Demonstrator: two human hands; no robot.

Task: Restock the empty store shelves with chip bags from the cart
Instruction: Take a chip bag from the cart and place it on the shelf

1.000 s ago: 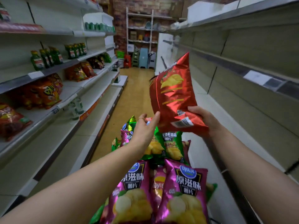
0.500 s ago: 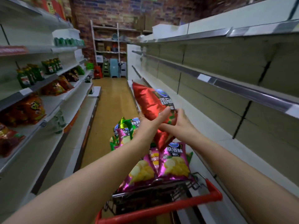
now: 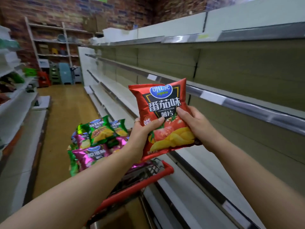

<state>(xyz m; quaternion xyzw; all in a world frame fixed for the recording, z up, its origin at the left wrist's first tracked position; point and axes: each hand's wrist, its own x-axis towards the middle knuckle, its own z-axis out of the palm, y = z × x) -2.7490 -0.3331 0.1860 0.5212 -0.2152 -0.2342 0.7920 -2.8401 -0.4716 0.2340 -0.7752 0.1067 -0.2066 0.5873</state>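
The red chip bag (image 3: 165, 113) is held upright in the air, its printed front toward the camera, showing a blue logo, large white characters, the words "tomato flavor" and a picture of tomatoes and chips. Both hands hold it: the left hand (image 3: 142, 131) grips the lower left edge with its thumb laid across the front and a ring (image 3: 137, 121) on one finger, and the right hand (image 3: 196, 124) grips the right edge, thumb on the front and fingers behind. The bag hangs above the right side of the cart (image 3: 137, 187), whose red handle shows below it, and just in front of the grey front edge of the right-hand shelves (image 3: 247, 106); it seems to touch no shelf. In the cart lie more bags, green bags (image 3: 100, 131) at the far end and magenta bags (image 3: 92, 156) nearer. A wooden floor (image 3: 66, 121) runs down the aisle to the left of the cart. The left-hand shelves (image 3: 19, 103) carry blurred goods, perhaps snack packs. At the aisle's far end stacked stools (image 3: 66, 73) stand under a rack (image 3: 54, 47) against a brick wall (image 3: 66, 9).
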